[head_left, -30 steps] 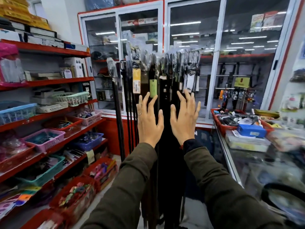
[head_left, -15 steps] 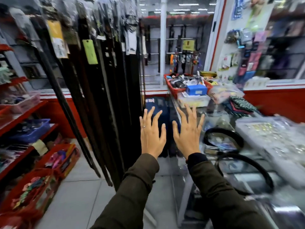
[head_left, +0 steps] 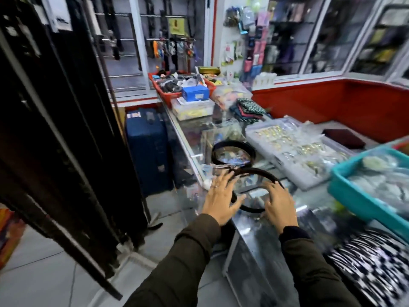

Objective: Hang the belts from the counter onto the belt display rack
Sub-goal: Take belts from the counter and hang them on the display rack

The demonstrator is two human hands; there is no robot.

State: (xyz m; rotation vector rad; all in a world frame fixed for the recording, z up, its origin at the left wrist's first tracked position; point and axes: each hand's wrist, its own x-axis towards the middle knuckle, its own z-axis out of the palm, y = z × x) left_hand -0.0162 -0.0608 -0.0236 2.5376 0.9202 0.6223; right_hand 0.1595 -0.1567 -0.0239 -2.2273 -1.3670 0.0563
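Observation:
Two black belts lie coiled in loops on the glass counter (head_left: 190, 138). The nearer belt (head_left: 254, 171) sits right under my hands; the farther belt (head_left: 233, 144) lies just behind it. My left hand (head_left: 221, 196) hovers over the near loop's left side with fingers spread. My right hand (head_left: 278, 204) is over its right side, fingers spread and fingertips at the belt's edge. Neither hand visibly grips anything. The belt display rack (head_left: 55, 129) fills the left of the view, hung with many long dark belts.
A teal basket (head_left: 363, 196) and clear boxes of small goods (head_left: 294, 149) crowd the counter's right side. A red tray (head_left: 163, 89) with a blue box (head_left: 195, 93) stands at the far end. A blue suitcase (head_left: 148, 149) stands on the floor between rack and counter.
My view has swung right, from the rack to the counter. Both hands, held up open before the hanging belts, have come down over the near coiled belt.

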